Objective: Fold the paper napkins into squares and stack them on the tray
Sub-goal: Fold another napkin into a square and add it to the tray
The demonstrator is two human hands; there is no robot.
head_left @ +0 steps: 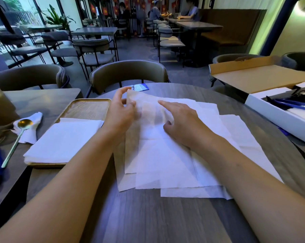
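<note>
Several white paper napkins [167,165] lie spread and overlapping on the round grey table in front of me. My left hand [121,114] pinches the far left corner of the top napkin and lifts it off the pile. My right hand [181,120] lies on that same napkin, index finger stretched out and pressing the sheet down. A wooden tray [88,107] sits to the left of my left hand, and folded white napkins [64,139] are stacked on its near half.
A gold spoon [18,135] rests on a crumpled napkin at the far left. A blue and white packet [139,87] lies at the table's far edge. An open white box [279,116] with dark tools and a cardboard box [258,76] stand on the right. Chairs ring the table.
</note>
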